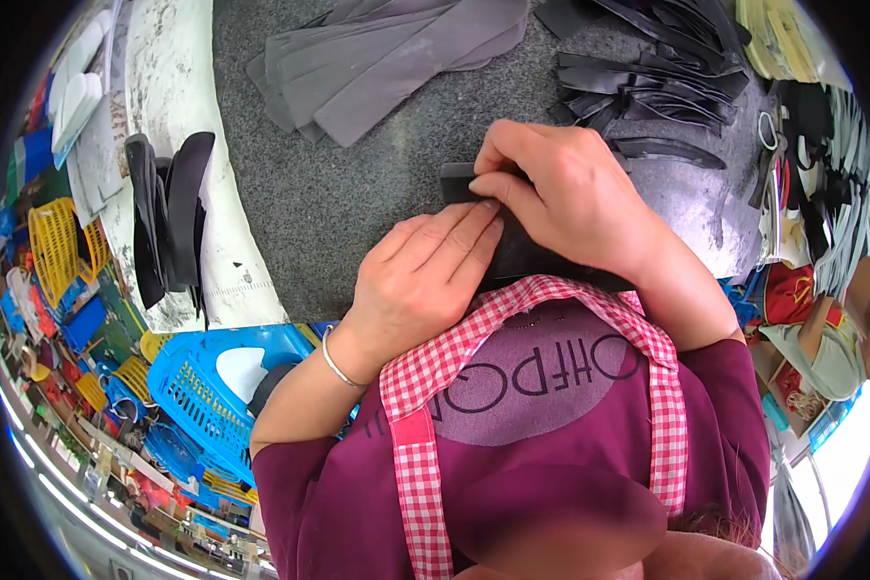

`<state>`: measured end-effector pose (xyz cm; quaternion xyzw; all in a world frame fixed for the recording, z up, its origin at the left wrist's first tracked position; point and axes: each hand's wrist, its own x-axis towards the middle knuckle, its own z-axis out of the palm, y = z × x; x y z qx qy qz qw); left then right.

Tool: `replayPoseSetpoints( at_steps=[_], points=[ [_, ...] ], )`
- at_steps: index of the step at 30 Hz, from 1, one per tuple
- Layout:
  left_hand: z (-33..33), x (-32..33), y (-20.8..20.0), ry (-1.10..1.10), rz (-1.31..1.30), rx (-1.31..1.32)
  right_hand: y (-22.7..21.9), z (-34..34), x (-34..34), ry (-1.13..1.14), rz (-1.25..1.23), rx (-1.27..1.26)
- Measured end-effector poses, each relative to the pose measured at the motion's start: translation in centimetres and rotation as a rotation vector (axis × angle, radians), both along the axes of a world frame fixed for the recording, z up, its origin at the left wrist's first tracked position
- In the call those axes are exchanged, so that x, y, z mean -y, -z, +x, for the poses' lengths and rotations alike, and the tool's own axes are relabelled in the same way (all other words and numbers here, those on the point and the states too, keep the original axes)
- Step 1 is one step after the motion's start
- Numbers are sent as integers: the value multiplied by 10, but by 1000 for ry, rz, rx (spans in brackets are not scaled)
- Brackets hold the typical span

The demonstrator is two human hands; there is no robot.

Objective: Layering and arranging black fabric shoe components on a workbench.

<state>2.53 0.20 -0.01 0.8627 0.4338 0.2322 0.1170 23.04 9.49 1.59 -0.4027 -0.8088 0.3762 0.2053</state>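
- While the dark speckled worktop (290, 213) spreads out in front of me, my purple shirt (715, 425) and red-and-white checked apron (416, 483) sit right up against its near edge.
- Along the left side of the worktop runs a long white board (169, 68), marked with dark smudges.
- Below that board, by my left forearm, is a blue basket (188, 387) with slotted sides.
- At the far side of the worktop lie flat grey strips (396, 72), overlapping in a loose fan.
- To their right is a heap of black strips (648, 92), some curled, lying across one another.
- On the white board rests a small group of curved black pieces (179, 208), side by side.
- My right hand (575, 193) is bent over the work, thumb and forefinger brought together in a narrow pinch.
- My left hand (420, 266) lies palm down, fingers straight and close together, their tips just beside my right thumb; its thumb is hidden, so I cannot tell whether it grips anything.
- Between right thumb and forefinger I hold a dark strip (456, 184), its end poking out to the left above my left fingertips, near the middle of the worktop.
- On my left wrist is a thin pale bracelet (339, 361).
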Motion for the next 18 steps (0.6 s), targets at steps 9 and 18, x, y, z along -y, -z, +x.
replayPoseSetpoints(
  at_steps=[9,18],
  points=[
    [-8,11,2,-26,26,-67,-3,-4,-4,-55,-7,97],
    [-5,4,4,-83,-58,34,-16,-3,1,-8,79,332]
  ],
)
